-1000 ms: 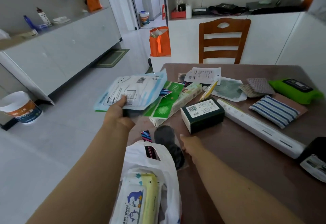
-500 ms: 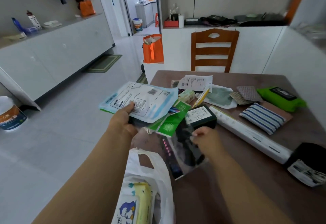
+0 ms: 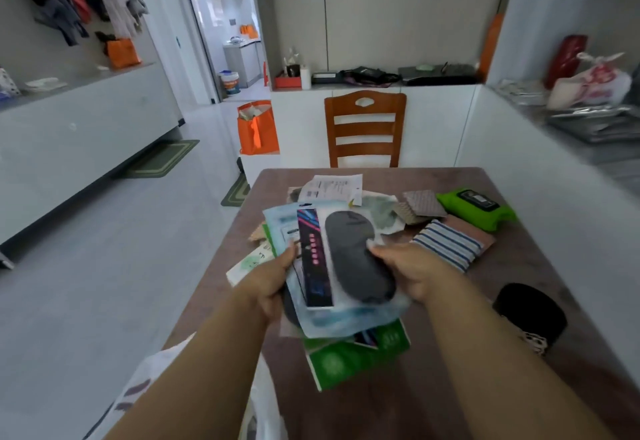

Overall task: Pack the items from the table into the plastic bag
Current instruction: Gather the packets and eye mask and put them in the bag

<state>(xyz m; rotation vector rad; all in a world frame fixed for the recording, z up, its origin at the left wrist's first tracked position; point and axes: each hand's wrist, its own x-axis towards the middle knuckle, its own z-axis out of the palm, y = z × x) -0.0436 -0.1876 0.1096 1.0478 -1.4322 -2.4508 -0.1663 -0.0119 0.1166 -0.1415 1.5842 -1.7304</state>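
Two hands grasp one stack of flat packets (image 3: 341, 315) above the table (image 3: 415, 387): left hand (image 3: 268, 282) grips its left edge, right hand (image 3: 407, 273) pinches the top dark-pad packet (image 3: 356, 259). The white plastic bag (image 3: 266, 408) lies below the forearms at the table's near edge; a striped cloth (image 3: 446, 245) and green pouch (image 3: 476, 209) lie beyond.

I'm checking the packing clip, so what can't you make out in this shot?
- Plastic bag, head view: mostly hidden by the left arm, cut off at the bottom edge; contents unseen.
- Lower packets in the held stack: covered by the eye mask packet.
- Printed labels: too blurred to read.
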